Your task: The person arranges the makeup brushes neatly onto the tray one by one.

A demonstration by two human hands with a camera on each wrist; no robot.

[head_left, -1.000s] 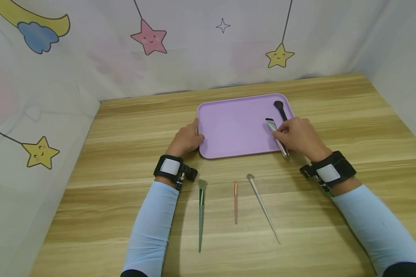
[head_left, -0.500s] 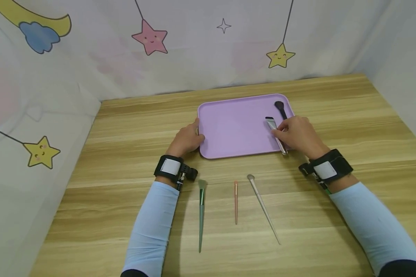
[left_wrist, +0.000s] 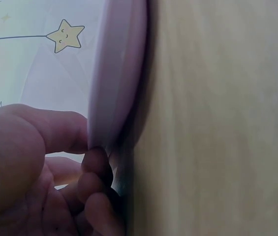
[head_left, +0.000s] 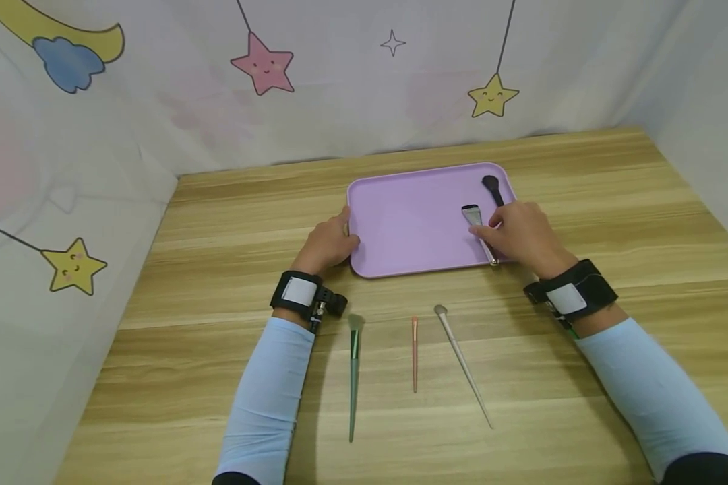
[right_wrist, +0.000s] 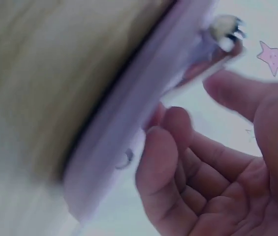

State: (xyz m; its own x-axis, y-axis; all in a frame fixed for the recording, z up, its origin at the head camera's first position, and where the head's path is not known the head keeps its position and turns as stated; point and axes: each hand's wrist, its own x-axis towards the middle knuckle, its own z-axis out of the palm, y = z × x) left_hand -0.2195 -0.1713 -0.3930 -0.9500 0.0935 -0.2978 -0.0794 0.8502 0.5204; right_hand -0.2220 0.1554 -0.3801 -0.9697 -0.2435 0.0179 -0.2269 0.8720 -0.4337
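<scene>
The lilac tray lies on the wooden table. My left hand grips its left rim, thumb over the edge; in the left wrist view the curled fingers come up under the rim. Over the tray's right part, my right hand holds a flat-headed makeup brush with a silver ferrule and dark bristle tip, its handle end reaching the near rim. In the right wrist view the thumb is right at this brush. A fluffy black makeup brush lies on the tray beside it, its handle hidden by my right hand.
Three more makeup brushes lie on the table in front of the tray: a green one, a short pink one and a slim pale one. A white curtain with printed stars closes off the back and sides.
The flat-headed brush has shifted slightly left and away from me, with my right hand following it a little. My left hand stays at the tray's left rim.
</scene>
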